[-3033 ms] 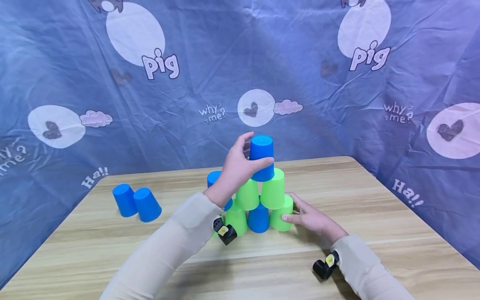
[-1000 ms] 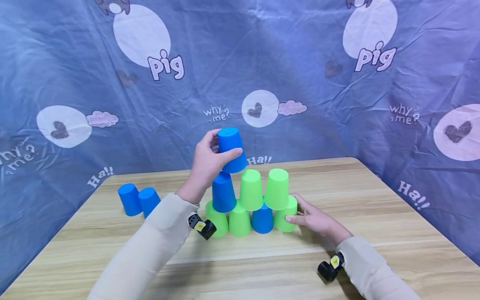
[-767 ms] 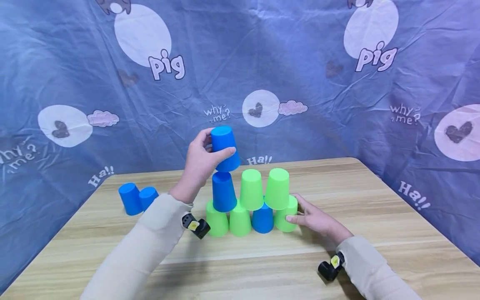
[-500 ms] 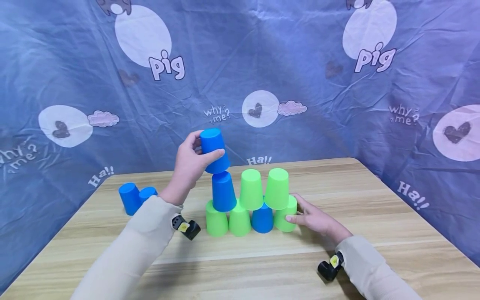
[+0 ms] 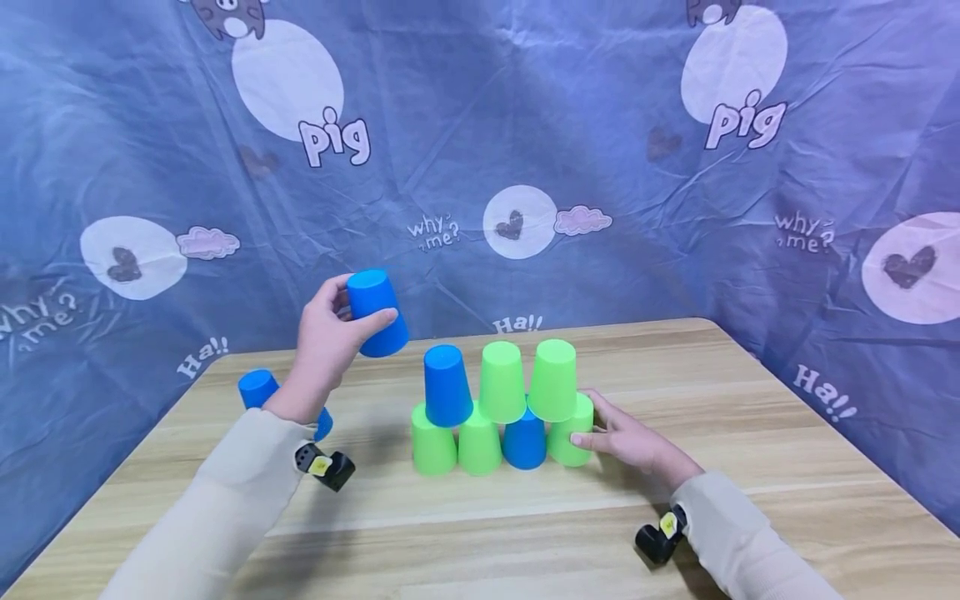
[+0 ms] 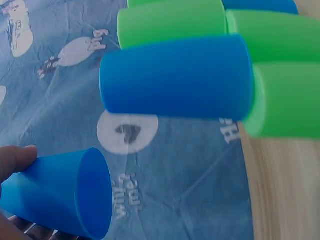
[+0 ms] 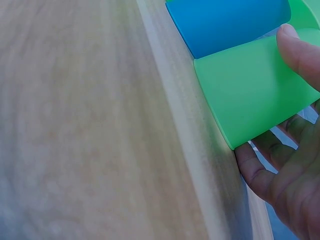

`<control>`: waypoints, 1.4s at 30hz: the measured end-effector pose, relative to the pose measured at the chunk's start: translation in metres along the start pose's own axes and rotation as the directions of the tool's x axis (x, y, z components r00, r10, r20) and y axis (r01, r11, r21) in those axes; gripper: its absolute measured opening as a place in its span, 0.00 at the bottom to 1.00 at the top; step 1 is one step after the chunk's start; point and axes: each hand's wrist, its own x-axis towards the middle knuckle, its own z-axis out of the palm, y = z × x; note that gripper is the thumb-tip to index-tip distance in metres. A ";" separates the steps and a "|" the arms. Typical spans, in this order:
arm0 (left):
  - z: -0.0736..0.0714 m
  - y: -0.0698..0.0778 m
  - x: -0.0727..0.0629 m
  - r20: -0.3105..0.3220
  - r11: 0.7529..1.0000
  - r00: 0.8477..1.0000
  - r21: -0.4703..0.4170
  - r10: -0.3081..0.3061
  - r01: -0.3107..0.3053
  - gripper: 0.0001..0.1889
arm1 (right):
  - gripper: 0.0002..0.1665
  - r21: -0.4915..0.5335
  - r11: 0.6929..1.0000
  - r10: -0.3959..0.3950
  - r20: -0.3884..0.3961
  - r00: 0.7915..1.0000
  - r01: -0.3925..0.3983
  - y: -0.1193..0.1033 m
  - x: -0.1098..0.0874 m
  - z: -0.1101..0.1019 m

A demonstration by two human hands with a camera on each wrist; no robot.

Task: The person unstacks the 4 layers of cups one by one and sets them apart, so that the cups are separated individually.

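Observation:
My left hand (image 5: 324, 337) grips an upside-down blue cup (image 5: 381, 300) in the air, left of the stack and a little tilted. The left wrist view shows the open mouth of this blue cup (image 6: 95, 195). Two tiers of upturned cups stand mid-table. On the upper tier are a blue cup (image 5: 447, 387) and two green cups, one of them a green cup (image 5: 502, 382) in the middle. Below, a blue cup (image 5: 525, 442) stands among green ones. My right hand (image 5: 630, 437) holds the rightmost lower green cup (image 7: 250, 90), thumb in front and fingers behind.
Two more blue cups stand at the left of the wooden table (image 5: 480, 533); one blue cup (image 5: 257, 386) shows its top, and the left forearm covers much of both. A printed blue cloth (image 5: 420, 125) hangs behind the table.
My left hand has carried the blue cup leftward, from above the upper green cups, past the upper blue cup, to beyond the stack's left side. The right hand stays at its green cup.

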 end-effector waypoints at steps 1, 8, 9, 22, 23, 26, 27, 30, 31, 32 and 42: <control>-0.003 -0.002 -0.001 -0.005 1.000 1.000 0.008 -0.004 0.004 0.38 | 0.38 0.002 1.000 -0.002 0.002 1.000 0.002 0.001 -0.001 0.000; -0.025 -0.014 0.000 -0.057 0.997 0.997 0.059 -0.043 0.047 0.41 | 0.38 0.012 1.000 -0.002 -0.002 1.000 0.002 -0.001 -0.003 0.001; -0.029 -0.016 0.000 -0.065 0.997 0.997 0.062 -0.049 0.053 0.42 | 0.38 0.013 1.000 -0.001 -0.003 1.000 0.001 -0.002 -0.003 0.001; -0.076 -0.051 -0.007 -0.231 0.972 0.948 0.036 -0.217 0.232 0.44 | 0.39 0.015 1.000 0.002 -0.007 1.000 -0.002 -0.003 -0.003 0.001; -0.079 -0.053 -0.008 -0.243 0.969 0.942 0.028 -0.230 0.244 0.43 | 0.39 0.014 1.000 0.000 -0.006 1.000 0.000 -0.002 -0.003 0.001; -0.089 -0.060 -0.010 -0.277 0.961 0.924 0.005 -0.263 0.275 0.43 | 0.39 0.012 1.000 0.000 -0.005 1.000 0.000 -0.002 -0.002 0.001; -0.093 -0.062 -0.011 -0.284 0.960 0.920 -0.001 -0.270 0.281 0.43 | 0.39 0.011 1.000 -0.002 -0.004 1.000 0.002 -0.002 -0.002 0.001; -0.101 -0.069 -0.014 -0.305 0.954 0.908 -0.007 -0.287 0.299 0.42 | 0.39 0.011 1.000 0.002 -0.005 1.000 -0.002 -0.002 -0.001 0.001; -0.104 -0.071 -0.015 -0.311 0.952 0.904 -0.011 -0.294 0.306 0.42 | 0.39 0.012 1.000 0.005 -0.007 1.000 -0.005 -0.002 -0.001 0.001; -0.107 -0.073 -0.016 -0.319 0.949 0.898 -0.016 -0.303 0.315 0.42 | 0.39 0.010 1.000 0.008 -0.009 1.000 -0.008 -0.002 -0.001 0.001; -0.128 -0.096 -0.031 -0.409 0.898 0.799 -0.212 -0.441 0.387 0.42 | 0.38 0.014 1.000 -0.002 -0.007 1.000 0.002 -0.002 0.001 0.000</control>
